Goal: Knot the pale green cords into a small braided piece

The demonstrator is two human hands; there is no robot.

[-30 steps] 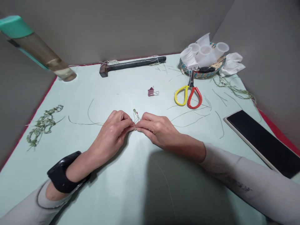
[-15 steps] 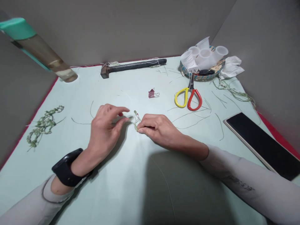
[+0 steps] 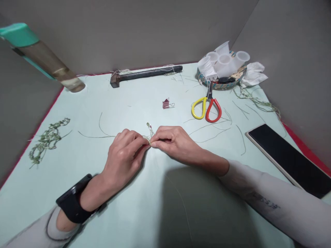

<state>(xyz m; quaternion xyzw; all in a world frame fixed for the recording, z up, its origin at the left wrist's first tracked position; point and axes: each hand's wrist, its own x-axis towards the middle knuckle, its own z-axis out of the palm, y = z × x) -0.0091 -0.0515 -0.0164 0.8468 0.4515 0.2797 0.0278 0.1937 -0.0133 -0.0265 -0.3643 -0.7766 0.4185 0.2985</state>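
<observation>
Near the middle of the table, my right hand [image 3: 173,141] pinches a small knotted piece of green cord [image 3: 150,128], whose looped top sticks up above the fingertips. My left hand [image 3: 126,151] meets it there, thumb and forefinger closed on the cord beside the right fingertips. The exact crossing of the strands is hidden by the fingers. One thin green strand [image 3: 95,136] trails out to the left from behind my left hand. Another pale strand [image 3: 185,210] runs down the table toward me. A black smartwatch [image 3: 74,199] is on my left wrist.
A maroon binder clip [image 3: 167,103] and scissors [image 3: 213,111] with yellow and red handles lie beyond my hands. A hammer [image 3: 147,74], bottle [image 3: 51,62], and basket [image 3: 221,85] of plastic cups stand farther back. Knotted cord [image 3: 49,139] lies left, a phone [image 3: 289,156] right.
My left hand has moved right and slightly down, and its spread thumb and forefinger have closed on the cord beside my right fingertips. My right hand holds nearly the same spot.
</observation>
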